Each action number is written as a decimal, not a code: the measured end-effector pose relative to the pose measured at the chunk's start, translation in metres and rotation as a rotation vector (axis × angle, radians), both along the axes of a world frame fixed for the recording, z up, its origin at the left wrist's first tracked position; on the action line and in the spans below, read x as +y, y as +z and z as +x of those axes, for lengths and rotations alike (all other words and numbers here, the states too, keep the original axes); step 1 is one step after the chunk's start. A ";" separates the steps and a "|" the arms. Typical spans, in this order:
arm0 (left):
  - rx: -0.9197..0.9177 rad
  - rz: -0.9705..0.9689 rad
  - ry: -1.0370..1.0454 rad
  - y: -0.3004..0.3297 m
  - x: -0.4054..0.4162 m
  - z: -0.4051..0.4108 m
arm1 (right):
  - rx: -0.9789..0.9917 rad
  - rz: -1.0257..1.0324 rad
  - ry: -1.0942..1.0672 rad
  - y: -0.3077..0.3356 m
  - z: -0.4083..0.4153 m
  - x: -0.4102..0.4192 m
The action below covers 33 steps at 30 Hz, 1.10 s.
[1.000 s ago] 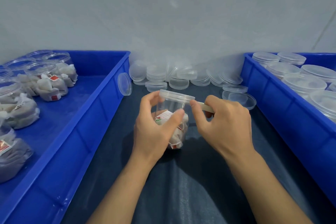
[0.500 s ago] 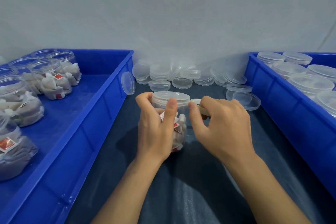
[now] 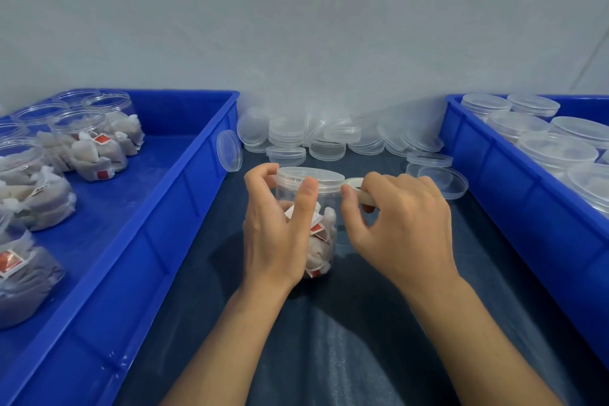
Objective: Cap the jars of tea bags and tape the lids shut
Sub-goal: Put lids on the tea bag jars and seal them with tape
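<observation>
Clear plastic makes much of this scene hard to read: the loose lids (image 3: 324, 138) heaped against the wall overlap and blur into one another, so no count of them can be trusted. The left bin (image 3: 184, 208) and the right bin (image 3: 487, 168) are both cut off by the frame edges, and so are several of their contents. In the left bin about seven uncapped jars of tea bags (image 3: 89, 148) show, some only partly. In the right bin at least six capped jars (image 3: 557, 150) show, mostly just their tops.

One jar (image 3: 316, 224) stands upright on the dark cloth (image 3: 346, 339) between the two bins, with its lid (image 3: 309, 176) on top. The left hand (image 3: 276, 227) hides most of its near wall, with fingers curled round the jar just under the lid and the thumb behind the far rim. Tea bags with red tags show through the wall.

The right hand (image 3: 402, 224) is just right of the jar and pinches a small roll of tape (image 3: 359, 189), held against the lid's edge. Most of the roll is buried under the fingers, and whether any strip already sticks to the lid cannot be made out.

One lid (image 3: 229, 151) leans on the left bin's outer wall; two more lie flat near the right bin.
</observation>
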<state>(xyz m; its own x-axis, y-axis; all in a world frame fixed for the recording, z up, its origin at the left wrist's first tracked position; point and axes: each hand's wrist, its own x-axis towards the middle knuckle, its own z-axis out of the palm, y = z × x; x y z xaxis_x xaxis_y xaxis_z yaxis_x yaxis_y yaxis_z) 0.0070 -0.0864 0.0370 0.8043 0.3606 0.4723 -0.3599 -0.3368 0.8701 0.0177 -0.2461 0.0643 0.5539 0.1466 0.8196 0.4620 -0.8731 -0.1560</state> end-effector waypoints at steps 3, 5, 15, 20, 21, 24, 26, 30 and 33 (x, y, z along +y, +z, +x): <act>0.064 0.054 0.052 0.002 -0.001 -0.001 | 0.011 -0.002 -0.026 -0.001 0.000 0.001; 0.083 0.084 0.079 0.003 -0.001 -0.001 | 0.025 -0.009 -0.047 -0.001 -0.001 0.003; 0.072 0.175 0.183 0.008 -0.005 -0.005 | 0.217 -0.009 0.072 0.010 -0.014 0.009; 0.070 0.203 0.176 0.008 -0.007 -0.006 | 0.252 -0.066 0.089 0.011 -0.014 0.007; 0.079 0.206 0.177 0.008 -0.007 -0.006 | 0.284 -0.094 0.083 0.009 -0.013 0.006; 0.093 0.194 0.189 0.009 -0.007 -0.005 | 0.357 -0.147 0.090 0.003 -0.009 0.006; 0.082 0.186 0.196 0.007 -0.007 -0.004 | 0.351 -0.124 0.114 0.002 -0.009 0.006; 0.069 0.201 0.195 0.004 -0.006 -0.003 | 0.303 -0.066 0.094 0.006 -0.011 0.005; 0.067 0.225 0.181 0.003 -0.006 -0.003 | 0.281 -0.043 0.065 0.009 -0.012 0.004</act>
<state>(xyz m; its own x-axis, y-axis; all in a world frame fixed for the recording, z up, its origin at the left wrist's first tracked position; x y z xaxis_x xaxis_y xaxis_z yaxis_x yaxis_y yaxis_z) 0.0040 -0.0922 0.0403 0.7686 0.3933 0.5046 -0.2202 -0.5778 0.7859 0.0058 -0.2425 0.0734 0.7463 0.2208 0.6279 0.4613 -0.8516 -0.2488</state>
